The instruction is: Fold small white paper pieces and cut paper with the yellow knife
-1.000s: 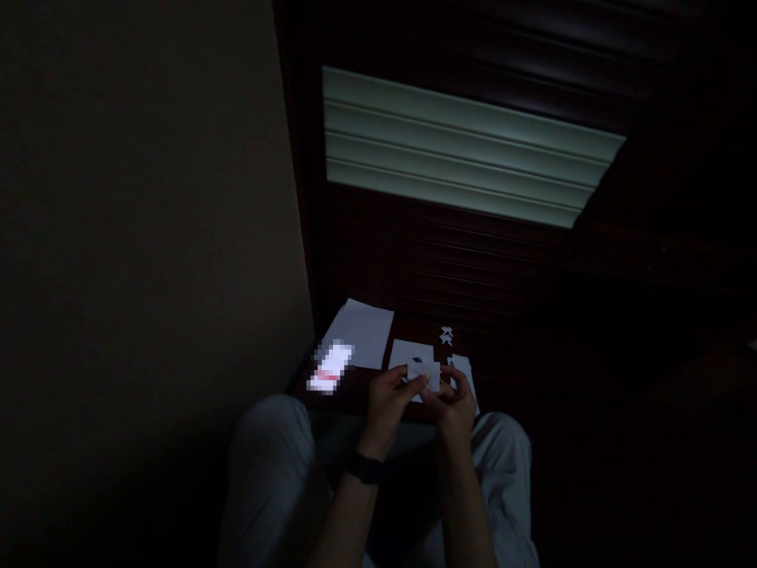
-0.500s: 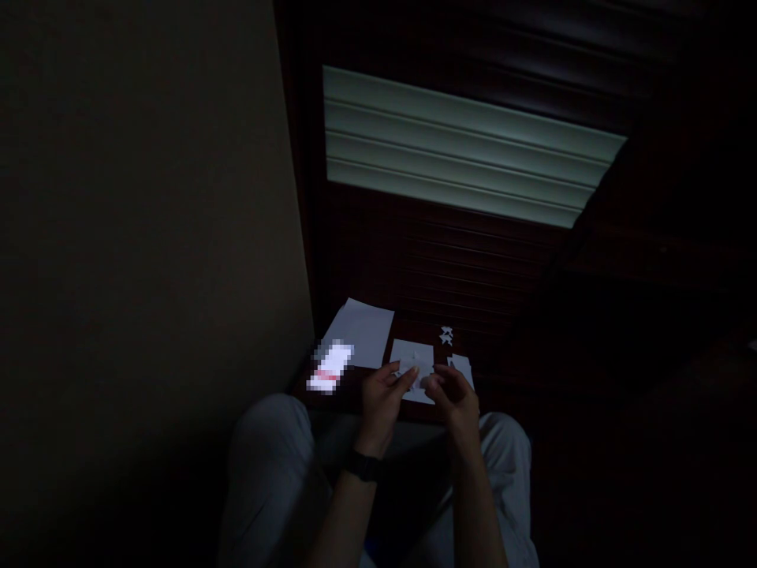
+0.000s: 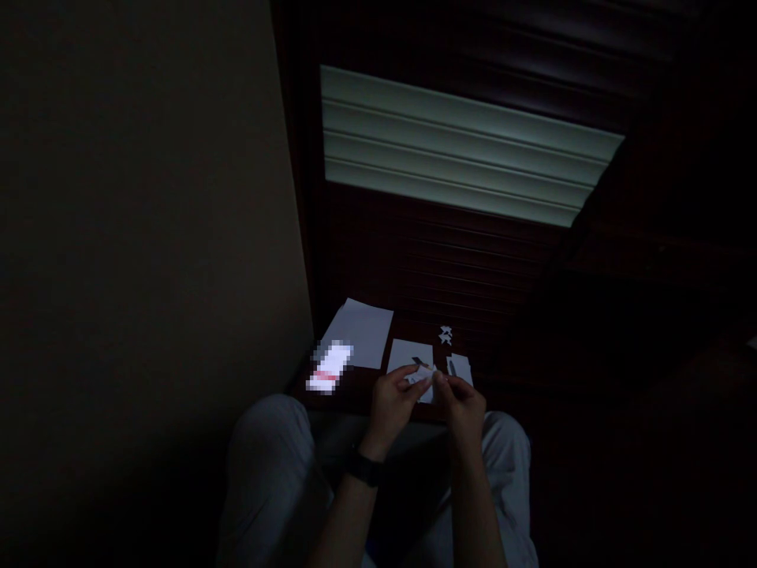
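Observation:
In a very dark room, my left hand (image 3: 391, 401) and my right hand (image 3: 462, 402) meet above my lap, both pinching a small white piece of paper (image 3: 419, 379) between their fingertips. A dark watch sits on my left wrist. Under the hands, on a dark low surface (image 3: 360, 390), lie a white square sheet (image 3: 410, 353) and a smaller white slip (image 3: 460, 366) with a dark mark on it. A little folded white paper shape (image 3: 445, 335) rests just beyond them.
A larger white sheet (image 3: 360, 330) and a bright blurred card (image 3: 329, 368) lie at the left of the surface, beside a plain wall (image 3: 147, 237). A pale ribbed panel (image 3: 461, 146) hangs on the dark slatted wall behind. My knees in light trousers frame the bottom.
My hands have drawn closer together and shifted slightly right, turning the small paper between the fingertips. The sheets on the surface have stayed in place.

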A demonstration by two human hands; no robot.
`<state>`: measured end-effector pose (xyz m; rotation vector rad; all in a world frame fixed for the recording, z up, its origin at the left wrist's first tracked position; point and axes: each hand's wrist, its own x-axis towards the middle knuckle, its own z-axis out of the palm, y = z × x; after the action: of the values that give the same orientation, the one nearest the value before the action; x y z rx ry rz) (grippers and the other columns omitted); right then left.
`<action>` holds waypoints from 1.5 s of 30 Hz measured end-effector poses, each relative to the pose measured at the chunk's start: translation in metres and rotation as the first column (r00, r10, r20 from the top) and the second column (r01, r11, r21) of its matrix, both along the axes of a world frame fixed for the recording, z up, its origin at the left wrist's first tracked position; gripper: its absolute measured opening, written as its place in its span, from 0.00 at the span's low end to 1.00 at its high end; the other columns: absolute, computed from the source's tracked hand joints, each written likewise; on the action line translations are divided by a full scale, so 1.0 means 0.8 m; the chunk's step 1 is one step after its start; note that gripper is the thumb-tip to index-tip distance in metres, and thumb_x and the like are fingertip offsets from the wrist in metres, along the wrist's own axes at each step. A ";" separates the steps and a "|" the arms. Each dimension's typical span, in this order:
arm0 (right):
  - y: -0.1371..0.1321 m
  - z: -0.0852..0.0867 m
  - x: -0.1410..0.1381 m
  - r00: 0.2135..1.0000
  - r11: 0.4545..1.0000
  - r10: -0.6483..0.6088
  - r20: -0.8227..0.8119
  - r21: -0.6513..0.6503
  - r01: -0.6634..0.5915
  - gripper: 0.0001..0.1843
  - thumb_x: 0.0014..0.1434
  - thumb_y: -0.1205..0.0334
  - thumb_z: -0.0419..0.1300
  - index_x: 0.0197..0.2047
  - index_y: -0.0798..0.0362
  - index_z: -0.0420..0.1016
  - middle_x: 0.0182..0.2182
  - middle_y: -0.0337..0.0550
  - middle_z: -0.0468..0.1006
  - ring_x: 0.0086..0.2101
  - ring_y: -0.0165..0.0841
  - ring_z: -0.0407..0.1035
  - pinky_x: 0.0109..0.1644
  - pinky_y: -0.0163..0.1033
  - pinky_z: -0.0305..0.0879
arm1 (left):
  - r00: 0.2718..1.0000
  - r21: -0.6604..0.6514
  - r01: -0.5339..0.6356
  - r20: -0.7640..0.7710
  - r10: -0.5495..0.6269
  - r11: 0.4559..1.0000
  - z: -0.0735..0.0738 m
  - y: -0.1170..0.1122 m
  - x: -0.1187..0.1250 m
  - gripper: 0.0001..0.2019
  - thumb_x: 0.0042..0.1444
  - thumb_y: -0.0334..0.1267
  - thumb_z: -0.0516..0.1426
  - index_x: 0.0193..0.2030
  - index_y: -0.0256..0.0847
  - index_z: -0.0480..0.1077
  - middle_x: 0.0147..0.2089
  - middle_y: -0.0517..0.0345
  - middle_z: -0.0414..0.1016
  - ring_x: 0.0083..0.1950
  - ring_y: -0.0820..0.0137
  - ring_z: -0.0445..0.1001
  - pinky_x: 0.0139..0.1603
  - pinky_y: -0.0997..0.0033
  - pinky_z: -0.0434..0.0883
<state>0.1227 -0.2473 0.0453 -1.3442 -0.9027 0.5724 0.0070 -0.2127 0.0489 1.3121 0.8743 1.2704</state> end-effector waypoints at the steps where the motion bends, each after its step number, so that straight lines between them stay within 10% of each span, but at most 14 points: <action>1: 0.000 0.000 0.001 1.000 1.000 0.012 -0.007 -0.001 -0.012 0.17 0.48 0.49 0.63 0.30 0.57 0.78 0.24 0.40 0.77 0.27 0.33 0.69 0.29 0.34 0.62 | 1.000 0.012 0.005 -0.003 -0.005 1.000 0.001 0.000 0.000 0.17 0.48 0.43 0.61 0.43 0.35 0.74 0.33 0.50 0.79 0.32 0.66 0.76 0.30 0.74 0.69; 15: -0.003 0.016 0.000 0.990 0.988 0.134 -0.042 -0.068 -0.137 0.17 0.48 0.50 0.64 0.26 0.57 0.76 0.19 0.39 0.71 0.22 0.29 0.63 0.24 0.32 0.58 | 0.992 0.161 -0.040 -0.114 0.059 0.986 0.019 -0.003 -0.013 0.13 0.53 0.44 0.57 0.30 0.35 0.76 0.26 0.56 0.76 0.28 0.71 0.71 0.28 0.76 0.65; 21: -0.004 0.021 -0.003 0.971 0.971 0.239 -0.032 -0.013 -0.239 0.18 0.48 0.53 0.64 0.40 0.54 0.75 0.24 0.37 0.71 0.26 0.29 0.65 0.28 0.33 0.62 | 0.966 0.201 -0.166 -0.165 0.201 0.965 0.020 -0.002 -0.011 0.14 0.53 0.46 0.56 0.29 0.36 0.76 0.23 0.58 0.74 0.25 0.71 0.69 0.24 0.76 0.62; 29: -0.003 0.018 -0.006 0.934 0.950 0.298 -0.195 -0.035 -0.311 0.21 0.43 0.52 0.68 0.37 0.56 0.73 0.20 0.34 0.68 0.22 0.29 0.66 0.25 0.34 0.66 | 0.985 0.112 -0.154 -0.060 0.161 0.982 0.031 -0.003 -0.014 0.14 0.50 0.47 0.59 0.30 0.37 0.76 0.29 0.53 0.78 0.31 0.66 0.75 0.30 0.74 0.68; 35: -0.001 0.010 -0.006 0.911 0.982 0.183 -0.369 0.036 -0.183 0.20 0.41 0.56 0.70 0.36 0.54 0.70 0.21 0.32 0.70 0.21 0.28 0.69 0.29 0.36 0.70 | 0.995 -0.055 -0.017 0.092 0.022 0.998 0.028 -0.003 -0.010 0.27 0.49 0.46 0.60 0.54 0.37 0.67 0.29 0.54 0.78 0.30 0.68 0.75 0.29 0.74 0.69; 45: 0.000 0.001 -0.010 0.903 0.971 0.219 -0.370 -0.005 -0.237 0.24 0.41 0.51 0.69 0.38 0.55 0.69 0.19 0.35 0.73 0.21 0.34 0.72 0.25 0.36 0.70 | 0.981 -0.177 0.028 0.195 0.007 0.984 0.005 0.001 -0.009 0.16 0.43 0.43 0.65 0.34 0.32 0.73 0.34 0.48 0.78 0.35 0.65 0.76 0.34 0.72 0.70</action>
<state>0.1150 -0.2472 0.0462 -1.1290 -0.7421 0.9995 -0.0002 -0.2122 0.0532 1.0307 0.8202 1.2581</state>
